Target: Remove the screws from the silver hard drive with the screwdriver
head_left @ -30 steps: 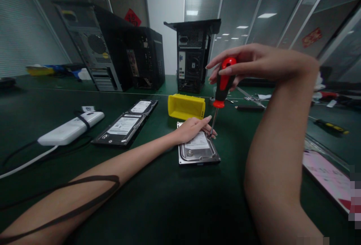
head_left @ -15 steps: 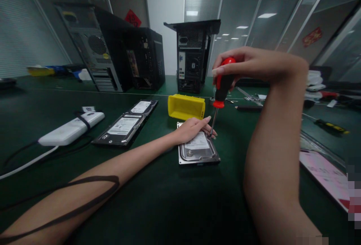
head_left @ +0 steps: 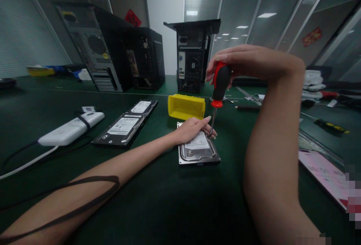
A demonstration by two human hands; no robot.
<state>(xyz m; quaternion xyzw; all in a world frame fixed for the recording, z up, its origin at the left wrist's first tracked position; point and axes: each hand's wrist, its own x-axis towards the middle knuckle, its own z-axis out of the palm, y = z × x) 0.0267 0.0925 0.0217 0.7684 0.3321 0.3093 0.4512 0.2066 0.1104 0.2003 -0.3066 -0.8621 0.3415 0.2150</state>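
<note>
A silver hard drive (head_left: 200,154) lies label up on the green table (head_left: 158,203). Across its far part rests my left hand (head_left: 194,129), its fingers stretched out around the screwdriver's tip. My right hand (head_left: 225,59) is above, its fingers closed on the top of a red and black screwdriver (head_left: 222,83). The shaft points down, slightly tilted, and its tip meets the drive near the right edge. Whatever lies under the tip is too small to make out. Just behind the drive stands a yellow bin (head_left: 186,106).
Two more hard drives (head_left: 124,126) lie end to end on the left, near a white power strip (head_left: 72,127). Computer cases (head_left: 194,55) stand at the back. To the right are a phone (head_left: 324,173), a yellow-black screwdriver (head_left: 331,126) and small tools. A black cable crosses my left forearm.
My right hand has shifted slightly left and turned its grip, so more of the handle's black side shows. My left hand and the drive have stayed in place.
</note>
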